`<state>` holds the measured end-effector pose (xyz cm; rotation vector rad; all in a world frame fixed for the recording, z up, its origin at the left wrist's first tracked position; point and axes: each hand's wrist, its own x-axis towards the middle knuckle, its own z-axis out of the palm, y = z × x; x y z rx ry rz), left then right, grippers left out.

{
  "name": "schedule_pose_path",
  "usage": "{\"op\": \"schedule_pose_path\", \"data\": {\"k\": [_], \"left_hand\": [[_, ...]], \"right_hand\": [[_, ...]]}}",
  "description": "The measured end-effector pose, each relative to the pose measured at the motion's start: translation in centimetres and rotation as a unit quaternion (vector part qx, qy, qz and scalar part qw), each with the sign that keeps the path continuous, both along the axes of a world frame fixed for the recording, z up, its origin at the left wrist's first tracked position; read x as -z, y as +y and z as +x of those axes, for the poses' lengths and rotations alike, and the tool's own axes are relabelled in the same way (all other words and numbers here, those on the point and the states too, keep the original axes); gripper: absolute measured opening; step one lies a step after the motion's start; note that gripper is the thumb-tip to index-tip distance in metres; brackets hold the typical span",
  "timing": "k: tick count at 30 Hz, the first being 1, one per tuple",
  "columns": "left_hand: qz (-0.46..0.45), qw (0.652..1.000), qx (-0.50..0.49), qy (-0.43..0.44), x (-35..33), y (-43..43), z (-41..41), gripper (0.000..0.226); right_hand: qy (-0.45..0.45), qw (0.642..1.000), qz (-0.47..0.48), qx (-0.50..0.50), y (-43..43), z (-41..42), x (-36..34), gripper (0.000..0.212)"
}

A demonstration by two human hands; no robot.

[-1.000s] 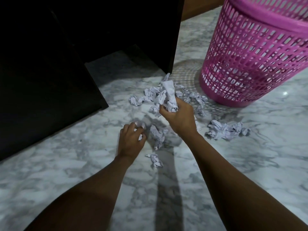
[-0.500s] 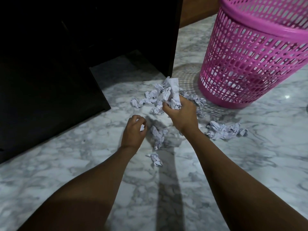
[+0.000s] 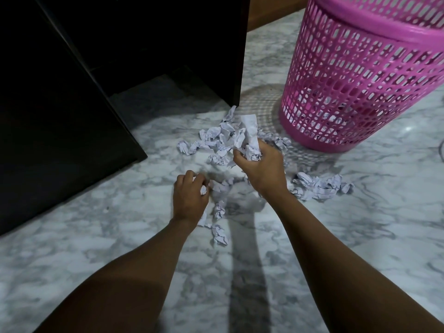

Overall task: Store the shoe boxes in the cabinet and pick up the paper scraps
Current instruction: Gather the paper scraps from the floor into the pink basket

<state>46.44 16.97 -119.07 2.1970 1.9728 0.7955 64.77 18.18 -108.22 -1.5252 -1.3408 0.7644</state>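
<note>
Crumpled white paper scraps lie scattered on the marble floor: a pile (image 3: 211, 145) ahead of my hands, a clump (image 3: 319, 186) to the right, and loose pieces (image 3: 219, 233) close to me. My right hand (image 3: 263, 169) is closed around a bunch of scraps (image 3: 248, 138) that stick up above the fist. My left hand (image 3: 189, 198) curls low over the floor, pinching a small scrap (image 3: 203, 189) in its fingers. The dark cabinet (image 3: 72, 104) stands at the left. No shoe box is visible.
A pink perforated plastic basket (image 3: 360, 75) stands on the floor at the upper right, a few scraps visible through its wall. The cabinet's dark door panel (image 3: 236, 49) reaches down to the floor just behind the pile. A wooden skirting runs along the back.
My right hand has kept its bunch of paper and drifted slightly toward the pile and basket. My left hand closed over a small scrap on the floor.
</note>
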Motion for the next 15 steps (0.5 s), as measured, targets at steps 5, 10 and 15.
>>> {"op": "schedule_pose_path", "data": {"k": [5, 10, 15], "left_hand": [[-0.077, 0.996, 0.033, -0.011, -0.8, 0.7, 0.1, 0.024], [-0.055, 0.988, 0.013, -0.146, -3.0, 1.5, 0.7, 0.014], [-0.092, 0.991, 0.090, -0.038, -3.0, 0.5, 4.0, 0.026]], "right_hand": [[0.007, 1.000, 0.000, 0.004, -0.3, 0.6, -0.2, 0.014], [0.002, 1.000, -0.001, 0.012, -0.7, 1.0, -0.6, 0.016], [0.005, 1.000, 0.003, 0.026, -0.6, 1.1, -1.5, 0.014]]}}
